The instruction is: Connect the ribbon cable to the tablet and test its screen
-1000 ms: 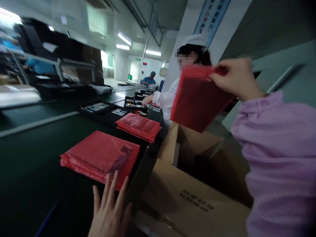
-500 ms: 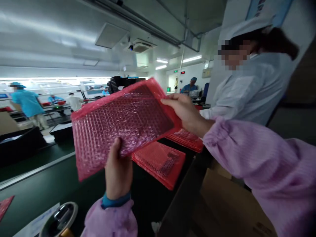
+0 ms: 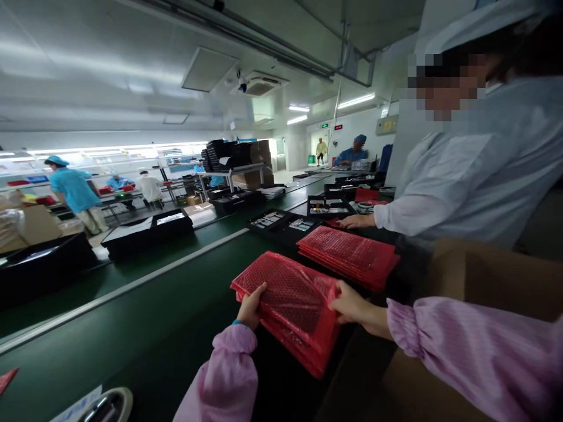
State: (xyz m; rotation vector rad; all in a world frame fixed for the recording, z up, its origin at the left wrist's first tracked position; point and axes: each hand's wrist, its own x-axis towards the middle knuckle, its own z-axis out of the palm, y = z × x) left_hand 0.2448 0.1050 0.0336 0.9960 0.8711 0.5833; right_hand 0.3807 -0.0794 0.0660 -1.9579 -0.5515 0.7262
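A red bubble-wrap bag [image 3: 292,290] with something dark inside lies between my hands, just over a pile of similar red bags [image 3: 299,346]. My left hand [image 3: 251,306] pinches its near left edge, thumb on top. On the right end, my right hand [image 3: 349,302] has its fingers closed on the bag's edge. Whether the held bag rests fully on the pile I cannot tell. Behind it sits a second stack of red bubble-wrap bags [image 3: 347,252].
A co-worker in white [image 3: 440,181] stands at the right, one hand [image 3: 356,221] near the second stack. Black trays [image 3: 281,227] with small parts lie beyond on the green belt [image 3: 176,310]. A cardboard box [image 3: 492,275] stands right; a tape roll [image 3: 116,404] lies at near left.
Both hands have lowered the red bubble-wrap bag from a raised, tilted position down to the nearer pile. My view has shifted, showing more of the trays and the co-worker's hand.
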